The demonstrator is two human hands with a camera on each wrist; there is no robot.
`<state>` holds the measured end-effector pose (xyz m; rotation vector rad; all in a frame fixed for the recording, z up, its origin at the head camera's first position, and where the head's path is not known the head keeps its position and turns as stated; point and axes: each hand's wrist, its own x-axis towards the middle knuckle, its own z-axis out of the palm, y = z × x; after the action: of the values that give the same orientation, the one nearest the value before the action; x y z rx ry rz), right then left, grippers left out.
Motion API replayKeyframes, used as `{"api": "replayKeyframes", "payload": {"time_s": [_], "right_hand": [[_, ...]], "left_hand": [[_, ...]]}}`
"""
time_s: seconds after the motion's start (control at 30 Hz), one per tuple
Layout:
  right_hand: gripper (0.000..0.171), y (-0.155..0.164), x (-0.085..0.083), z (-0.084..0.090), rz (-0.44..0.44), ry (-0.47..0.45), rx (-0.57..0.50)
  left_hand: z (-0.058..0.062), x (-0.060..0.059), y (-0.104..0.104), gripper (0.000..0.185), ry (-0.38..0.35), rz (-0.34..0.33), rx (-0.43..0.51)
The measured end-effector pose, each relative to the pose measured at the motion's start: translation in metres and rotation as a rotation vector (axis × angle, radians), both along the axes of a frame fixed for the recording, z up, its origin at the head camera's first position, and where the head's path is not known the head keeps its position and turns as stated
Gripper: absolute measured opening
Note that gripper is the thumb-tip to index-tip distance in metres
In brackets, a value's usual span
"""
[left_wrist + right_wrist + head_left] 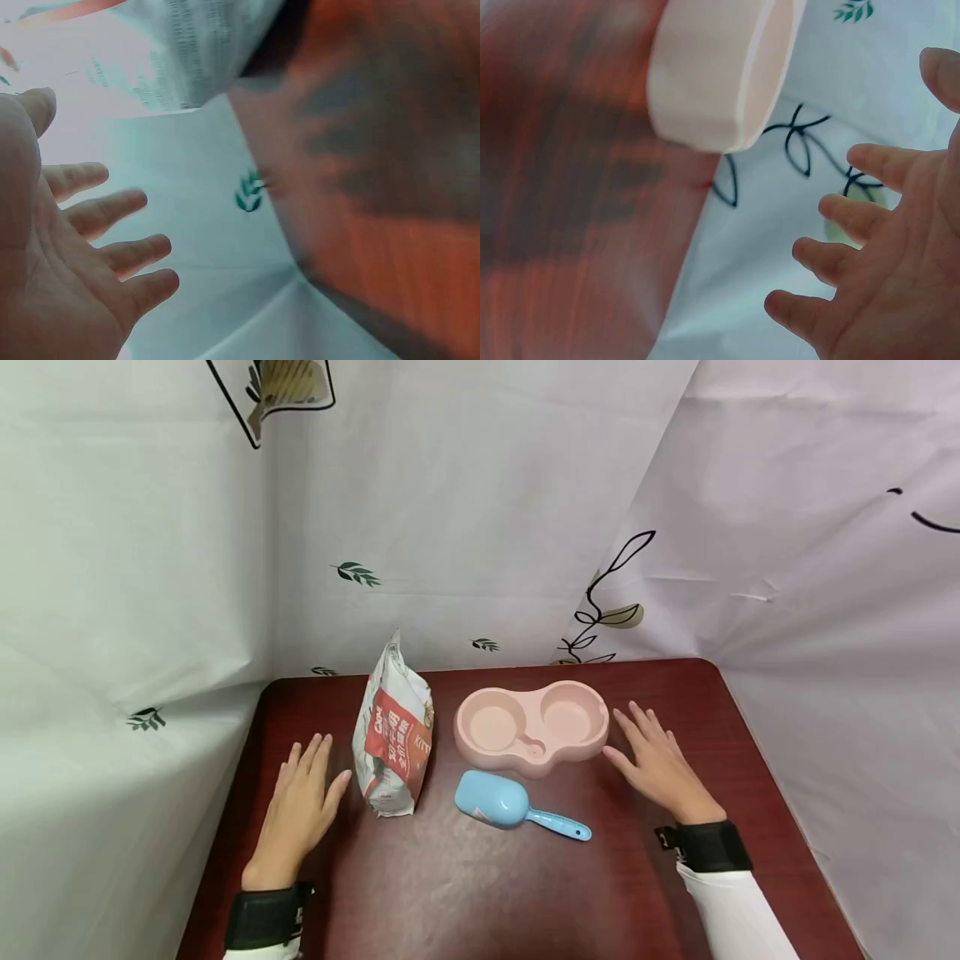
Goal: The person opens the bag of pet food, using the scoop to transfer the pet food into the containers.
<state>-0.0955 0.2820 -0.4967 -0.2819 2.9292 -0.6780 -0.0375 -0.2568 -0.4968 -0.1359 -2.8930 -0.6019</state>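
Wrists: two black straps, one on each wrist [266, 917], nearest the viewer, with white sleeves behind them.
Left hand: the left hand [298, 806] lies palm down with straight, spread fingers, holding nothing; its thumb is just beside the bag, which looks like a resting pose beside it.
Right hand: the right hand [660, 766] is likewise flat and relaxed, gripping nothing, its fingertips near the right end of the feeder.
Scoop: one blue scoop [498, 802] lies on the desk [465, 893] between the hands, handle pointing right, likely handy for the right hand.
Bag: one white and red pet food bag [393, 735] stands upright, left of centre.
Feeder: one pink double-bowl feeder [531, 725], two wells, both seemingly empty, lies just behind the scoop.
Backdrop: white leaf-print sheets [480, 510] hang behind and at both sides.
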Motion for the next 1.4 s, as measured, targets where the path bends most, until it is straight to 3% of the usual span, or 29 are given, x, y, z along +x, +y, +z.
{"api": "replayKeyframes", "payload": {"time_s": [0.2,0.37,0.57,0.73,1.0,1.23,1.4], "right_hand": [[0.075,-0.02,-0.012,0.005,0.075,0.079,-0.007],[0.075,-0.036,-0.018,0.01,0.132,0.092,-0.048],[0.074,-0.059,-0.028,0.018,0.173,0.083,-0.092],[0.071,-0.082,-0.035,0.024,0.246,0.099,-0.126],[0.069,-0.122,-0.043,0.034,0.284,0.056,-0.216],[0.067,-0.154,-0.053,0.042,0.343,0.063,-0.273],[0.066,-0.172,-0.058,0.046,0.367,0.048,-0.313]], "left_hand": [[0.017,-0.011,0.007,0.052,0.08,-0.024,0.064],[0.029,-0.02,0.012,0.047,0.086,-0.029,0.162],[0.045,-0.038,0.018,0.041,0.107,-0.059,0.319],[0.053,-0.052,0.023,0.039,0.126,-0.048,0.439],[0.067,-0.081,0.034,0.037,0.183,-0.086,0.48],[0.082,-0.098,0.045,0.037,0.151,-0.082,0.542],[0.089,-0.111,0.047,0.038,0.104,-0.063,0.537]]}}
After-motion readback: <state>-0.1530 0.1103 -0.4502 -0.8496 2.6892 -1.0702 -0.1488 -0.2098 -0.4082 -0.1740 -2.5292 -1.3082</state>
